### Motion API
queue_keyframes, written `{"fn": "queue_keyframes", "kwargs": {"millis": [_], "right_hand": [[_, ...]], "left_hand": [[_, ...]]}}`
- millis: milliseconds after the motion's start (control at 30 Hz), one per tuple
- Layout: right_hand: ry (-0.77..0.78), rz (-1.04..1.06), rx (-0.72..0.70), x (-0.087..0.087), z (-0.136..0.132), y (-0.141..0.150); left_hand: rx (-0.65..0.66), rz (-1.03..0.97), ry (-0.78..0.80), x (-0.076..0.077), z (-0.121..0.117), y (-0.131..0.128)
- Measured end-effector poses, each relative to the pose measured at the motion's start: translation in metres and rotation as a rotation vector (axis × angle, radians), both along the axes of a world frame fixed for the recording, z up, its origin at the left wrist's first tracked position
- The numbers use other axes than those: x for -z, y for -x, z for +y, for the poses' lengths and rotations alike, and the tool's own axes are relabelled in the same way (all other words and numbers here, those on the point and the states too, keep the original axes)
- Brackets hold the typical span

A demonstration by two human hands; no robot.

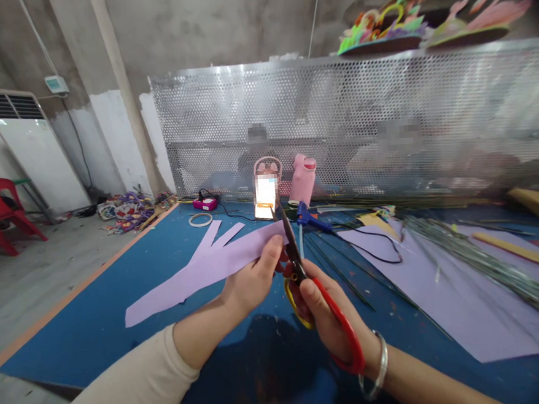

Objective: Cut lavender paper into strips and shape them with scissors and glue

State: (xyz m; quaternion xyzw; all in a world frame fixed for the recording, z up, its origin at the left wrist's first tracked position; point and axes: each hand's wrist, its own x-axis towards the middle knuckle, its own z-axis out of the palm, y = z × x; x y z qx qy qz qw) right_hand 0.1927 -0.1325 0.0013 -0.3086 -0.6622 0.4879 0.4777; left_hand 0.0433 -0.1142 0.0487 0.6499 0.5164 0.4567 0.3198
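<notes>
Pinched between the thumb and fingers of my left hand (251, 280) is a long strip of purple paper (196, 273), which reaches out to the left above the table. My right hand (327, 302) grips a pair of scissors (340, 329) with red and yellow handles. The dark blades point up and away, close by the strip's right end; whether they touch the paper I cannot tell. Beneath the held strip, narrower purple paper strips (228, 235) lie on the blue table (122, 341).
A lit phone (265, 196) stands at the back beside a pink bottle (302, 180). Right of them lie a blue glue gun (314, 220), large purple sheets (442, 294) and thin green stems (481, 261). A tape roll (200, 220) and pink power socket (205, 203) sit back left.
</notes>
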Motion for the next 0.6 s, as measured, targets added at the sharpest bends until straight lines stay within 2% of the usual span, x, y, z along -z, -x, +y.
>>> {"fn": "queue_keyframes", "kwargs": {"millis": [200, 333, 433, 500, 600], "right_hand": [[0.011, 0.004, -0.007, 0.003, 0.002, -0.001], [0.023, 0.008, 0.002, 0.003, 0.001, 0.001], [0.029, 0.033, 0.018, 0.000, 0.000, 0.002], [0.041, 0.064, 0.024, -0.003, 0.001, 0.003], [0.039, 0.084, 0.042, -0.007, 0.004, 0.002]], "left_hand": [[0.006, -0.014, 0.006, 0.003, 0.003, -0.001], [-0.004, -0.068, 0.006, 0.011, 0.005, 0.002], [0.021, -0.186, 0.017, 0.019, 0.005, 0.006], [0.043, -0.353, -0.033, 0.020, 0.007, 0.007], [-0.040, -0.426, -0.005, 0.014, 0.008, 0.007]]}}
